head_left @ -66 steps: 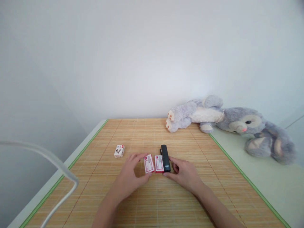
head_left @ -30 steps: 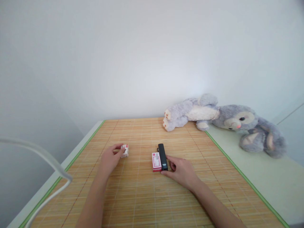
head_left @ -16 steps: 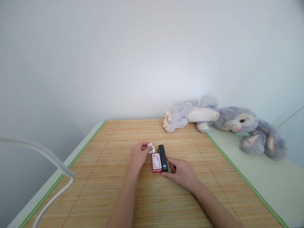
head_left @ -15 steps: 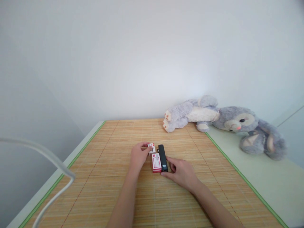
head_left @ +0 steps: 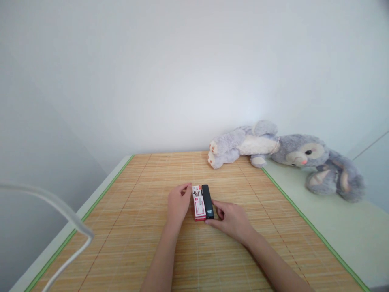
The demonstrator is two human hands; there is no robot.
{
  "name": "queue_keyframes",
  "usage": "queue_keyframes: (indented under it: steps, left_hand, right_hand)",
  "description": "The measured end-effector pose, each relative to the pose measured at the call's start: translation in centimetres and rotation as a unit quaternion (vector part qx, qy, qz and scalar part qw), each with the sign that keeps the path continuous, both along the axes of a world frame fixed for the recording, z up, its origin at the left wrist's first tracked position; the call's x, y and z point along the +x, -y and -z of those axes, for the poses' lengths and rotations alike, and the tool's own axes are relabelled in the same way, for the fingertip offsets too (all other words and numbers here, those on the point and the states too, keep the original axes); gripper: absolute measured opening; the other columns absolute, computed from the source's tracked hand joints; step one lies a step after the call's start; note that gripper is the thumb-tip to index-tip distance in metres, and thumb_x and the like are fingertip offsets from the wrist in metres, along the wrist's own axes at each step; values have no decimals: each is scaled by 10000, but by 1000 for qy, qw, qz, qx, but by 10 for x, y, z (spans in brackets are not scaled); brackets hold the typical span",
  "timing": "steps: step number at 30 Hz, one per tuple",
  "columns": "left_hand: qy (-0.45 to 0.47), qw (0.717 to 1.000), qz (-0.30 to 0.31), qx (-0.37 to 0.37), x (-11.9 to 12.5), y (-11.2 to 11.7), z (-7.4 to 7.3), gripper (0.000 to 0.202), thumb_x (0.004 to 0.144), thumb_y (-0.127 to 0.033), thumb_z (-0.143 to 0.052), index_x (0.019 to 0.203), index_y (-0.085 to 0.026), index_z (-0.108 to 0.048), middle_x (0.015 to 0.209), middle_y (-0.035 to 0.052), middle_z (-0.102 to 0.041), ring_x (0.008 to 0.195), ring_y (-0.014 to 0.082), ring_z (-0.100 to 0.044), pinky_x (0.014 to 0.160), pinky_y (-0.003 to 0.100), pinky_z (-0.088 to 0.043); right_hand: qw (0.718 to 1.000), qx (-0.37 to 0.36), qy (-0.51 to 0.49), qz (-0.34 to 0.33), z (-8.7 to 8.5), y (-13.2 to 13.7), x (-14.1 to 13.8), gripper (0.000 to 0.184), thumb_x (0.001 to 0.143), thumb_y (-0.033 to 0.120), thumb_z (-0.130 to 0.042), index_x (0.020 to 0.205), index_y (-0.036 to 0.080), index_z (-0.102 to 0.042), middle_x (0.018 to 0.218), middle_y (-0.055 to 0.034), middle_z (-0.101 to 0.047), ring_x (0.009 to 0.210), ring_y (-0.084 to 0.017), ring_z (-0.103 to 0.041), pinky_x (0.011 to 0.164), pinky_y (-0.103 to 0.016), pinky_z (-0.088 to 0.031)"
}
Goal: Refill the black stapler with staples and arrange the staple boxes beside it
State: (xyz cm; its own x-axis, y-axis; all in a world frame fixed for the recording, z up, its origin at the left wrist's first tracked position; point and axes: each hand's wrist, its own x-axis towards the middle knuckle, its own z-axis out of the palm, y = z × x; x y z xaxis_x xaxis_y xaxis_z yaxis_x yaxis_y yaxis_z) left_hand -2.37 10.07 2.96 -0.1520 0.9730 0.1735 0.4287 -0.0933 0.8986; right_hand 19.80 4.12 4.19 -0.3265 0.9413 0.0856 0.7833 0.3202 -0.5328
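A black stapler (head_left: 207, 200) lies lengthwise on the bamboo mat, with two small boxes along its left side. Nearer to me is a red-and-white box (head_left: 199, 209); just beyond it lies a smaller white box with a dark picture (head_left: 197, 190). My left hand (head_left: 179, 202) rests at the left edge of the smaller box, its thumb and index fingertips close together and nothing visible between them. My right hand (head_left: 232, 221) grips the stapler's near end, thumb at the front and index finger along the right side. Its other fingers are curled.
A grey plush rabbit (head_left: 258, 146) lies on its side at the back right, partly on the bamboo mat (head_left: 146, 227) and partly on the pale tabletop (head_left: 343, 227). A white cable (head_left: 73, 219) curves through the left foreground. Behind the table stands a white wall (head_left: 170, 81).
The smaller box has shifted right and now lines up with the red-and-white box against the stapler. My left thumb has come off its top to its left side. My right hand stays at the stapler.
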Motion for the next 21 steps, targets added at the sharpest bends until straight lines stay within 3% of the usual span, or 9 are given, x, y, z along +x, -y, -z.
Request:
queue_keyframes:
  steps: [2,4,6,8,10,12,16,21]
  left_hand:
    - [5,1000,-21,5,1,11,1,392,985,-400,-505,1244,-182,-702,1299,114,-698,1147,240,-675,1053,430,-512]
    - [19,1000,-12,-5,1,25,5,435,985,-310,-463,1368,-169,-615,1398,123,-636,1260,231,-626,1099,421,-492]
    - [14,999,42,-20,-2,41,8,563,932,-218,-490,1493,-171,-488,1511,127,-537,1388,241,-530,1166,440,-442]
    - [-26,990,136,-18,-8,55,7,763,855,-160,-558,1586,-207,-346,1615,112,-401,1495,273,-388,1236,488,-349]
    - [-80,971,224,4,-14,65,0,917,790,-130,-625,1622,-260,-262,1660,88,-314,1542,301,-286,1273,523,-266]
    - [-109,955,276,21,-18,70,-11,963,775,-131,-664,1626,-296,-246,1656,76,-324,1539,312,-289,1275,539,-248]
    - [-119,947,296,29,-19,69,-28,873,836,-202,-692,1606,-331,-301,1596,71,-432,1477,315,-399,1244,557,-304]
    - [-144,946,289,14,-17,69,-18,771,932,-240,-607,1614,-360,-268,1652,42,-341,1538,277,-296,1274,553,-233]
  right_hand:
    - [1000,-9,-1,4,1,-1,0,461,797,590,-763,1149,298,-707,692,52,-631,621,-149,-558,590,-262,-289]
    - [1000,-18,-6,13,3,-1,0,649,770,585,-786,1338,312,-631,702,53,-642,634,-162,-580,593,-263,-301]
    - [999,-21,-12,22,3,-2,0,852,741,586,-805,1485,299,-506,721,49,-654,659,-178,-606,595,-265,-312]
    - [999,-20,-5,27,1,-2,-1,952,718,608,-812,1532,275,-447,739,36,-668,686,-196,-626,591,-267,-312]
    - [999,-21,12,24,-3,-2,-3,916,710,630,-806,1495,278,-490,781,14,-698,714,-212,-644,589,-269,-305]
    - [999,-26,24,17,-7,-3,-6,822,716,622,-803,1428,297,-550,855,-5,-735,747,-223,-664,594,-269,-305]
    - [999,-38,20,-5,-14,-4,-10,668,748,584,-795,1330,317,-602,980,-21,-773,832,-239,-701,624,-262,-335]
    - [999,-42,14,-11,-15,-5,-12,601,777,608,-770,1283,322,-620,1015,-30,-785,864,-256,-722,644,-266,-367]
